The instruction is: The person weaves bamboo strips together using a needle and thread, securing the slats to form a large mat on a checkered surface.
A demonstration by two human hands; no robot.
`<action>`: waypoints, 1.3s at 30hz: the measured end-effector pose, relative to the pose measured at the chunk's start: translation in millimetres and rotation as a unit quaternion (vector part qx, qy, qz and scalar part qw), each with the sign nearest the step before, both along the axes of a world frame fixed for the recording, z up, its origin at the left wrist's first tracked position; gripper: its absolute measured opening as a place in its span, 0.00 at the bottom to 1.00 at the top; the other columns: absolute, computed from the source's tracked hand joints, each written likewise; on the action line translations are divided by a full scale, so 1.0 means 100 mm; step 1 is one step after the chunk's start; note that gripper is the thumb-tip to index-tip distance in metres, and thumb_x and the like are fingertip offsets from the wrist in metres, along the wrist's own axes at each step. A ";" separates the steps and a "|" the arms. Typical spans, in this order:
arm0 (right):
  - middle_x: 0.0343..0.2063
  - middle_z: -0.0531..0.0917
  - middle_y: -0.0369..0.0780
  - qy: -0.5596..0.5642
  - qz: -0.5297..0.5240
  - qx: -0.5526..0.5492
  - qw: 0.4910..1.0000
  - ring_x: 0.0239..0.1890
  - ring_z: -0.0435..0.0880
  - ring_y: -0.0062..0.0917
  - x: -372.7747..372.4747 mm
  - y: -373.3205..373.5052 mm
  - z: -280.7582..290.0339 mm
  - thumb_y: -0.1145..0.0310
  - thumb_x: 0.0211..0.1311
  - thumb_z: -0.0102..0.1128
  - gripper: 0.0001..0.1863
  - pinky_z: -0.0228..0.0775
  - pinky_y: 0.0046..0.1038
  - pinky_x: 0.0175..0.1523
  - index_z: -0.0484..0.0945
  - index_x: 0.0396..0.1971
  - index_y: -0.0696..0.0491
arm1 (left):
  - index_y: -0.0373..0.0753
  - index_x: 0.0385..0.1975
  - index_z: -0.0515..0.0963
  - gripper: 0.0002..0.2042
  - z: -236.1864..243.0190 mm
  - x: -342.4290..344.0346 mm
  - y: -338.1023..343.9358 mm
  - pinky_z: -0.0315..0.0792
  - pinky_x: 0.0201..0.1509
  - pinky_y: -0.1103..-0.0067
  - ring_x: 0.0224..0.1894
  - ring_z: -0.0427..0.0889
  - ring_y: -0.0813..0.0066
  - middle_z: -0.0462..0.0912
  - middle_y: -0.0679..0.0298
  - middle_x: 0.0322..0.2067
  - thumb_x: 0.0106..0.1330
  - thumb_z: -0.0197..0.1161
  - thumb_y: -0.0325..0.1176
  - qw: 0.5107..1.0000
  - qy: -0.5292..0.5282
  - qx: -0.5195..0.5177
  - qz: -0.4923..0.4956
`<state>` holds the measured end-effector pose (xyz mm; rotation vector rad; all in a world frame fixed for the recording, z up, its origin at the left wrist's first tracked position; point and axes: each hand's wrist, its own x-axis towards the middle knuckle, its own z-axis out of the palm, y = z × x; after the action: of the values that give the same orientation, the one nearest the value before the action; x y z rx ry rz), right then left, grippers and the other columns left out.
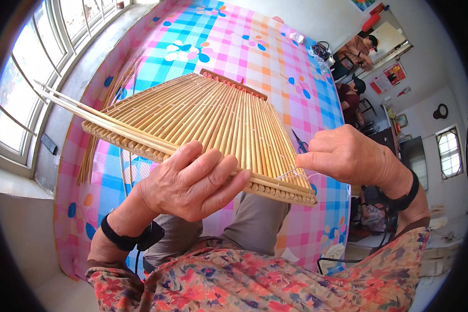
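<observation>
A fan-shaped panel of straw-coloured stalks point(208, 114) lies tilted over my lap, its wide edge toward me. At its far narrow end runs a brown strip with red binding point(234, 85). My left hand point(187, 182) is closed over the near edge, gripping the panel and the long thin stalks point(106, 120) laid along it. These stalks stick out past the left corner. Near the right corner, my right hand point(348, 153) is closed in a pinch on a thin white thread point(288, 172) that runs to the panel's edge. Its fingertips are partly hidden.
Dark-handled scissors point(299, 141) lie right of the panel on the checked, flowered sheet point(234, 41). Loose stalks point(95, 140) rest at the left, beside the window ledge with a remote control point(49, 144). A dark bag point(321, 50) sits at the far right; people point(356, 52) are beyond.
</observation>
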<state>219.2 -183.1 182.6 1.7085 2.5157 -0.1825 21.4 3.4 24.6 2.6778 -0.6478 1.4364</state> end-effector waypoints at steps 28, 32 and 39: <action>0.20 0.70 0.35 0.013 0.009 -0.010 1.000 0.23 0.77 0.28 -0.19 -0.03 -0.17 0.73 0.50 0.58 0.09 0.70 0.29 0.26 0.76 0.34 0.55 | 0.41 0.44 0.81 0.16 -0.07 -0.08 -0.02 0.73 0.36 0.72 0.40 0.77 0.67 0.79 0.60 0.41 0.54 0.65 0.32 1.000 0.006 -0.011 -0.024; 0.20 0.69 0.35 0.011 0.011 -0.006 1.000 0.23 0.76 0.28 -0.23 -0.02 -0.22 0.73 0.50 0.58 0.09 0.69 0.29 0.25 0.76 0.33 0.55 | 0.41 0.44 0.81 0.16 -0.08 -0.10 -0.03 0.73 0.36 0.72 0.40 0.77 0.67 0.79 0.60 0.42 0.54 0.65 0.32 1.000 0.008 -0.012 -0.026; 0.20 0.69 0.35 0.003 0.013 -0.002 1.000 0.23 0.76 0.27 -0.26 -0.02 -0.26 0.72 0.50 0.58 0.08 0.70 0.28 0.26 0.75 0.32 0.55 | 0.41 0.44 0.81 0.16 -0.11 -0.11 -0.03 0.73 0.36 0.72 0.40 0.77 0.67 0.79 0.60 0.42 0.54 0.65 0.31 0.999 0.015 -0.013 -0.028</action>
<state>192.7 -185.6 156.8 1.6750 2.5394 -0.1918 10.1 0.2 13.8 2.6332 -0.6907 1.3801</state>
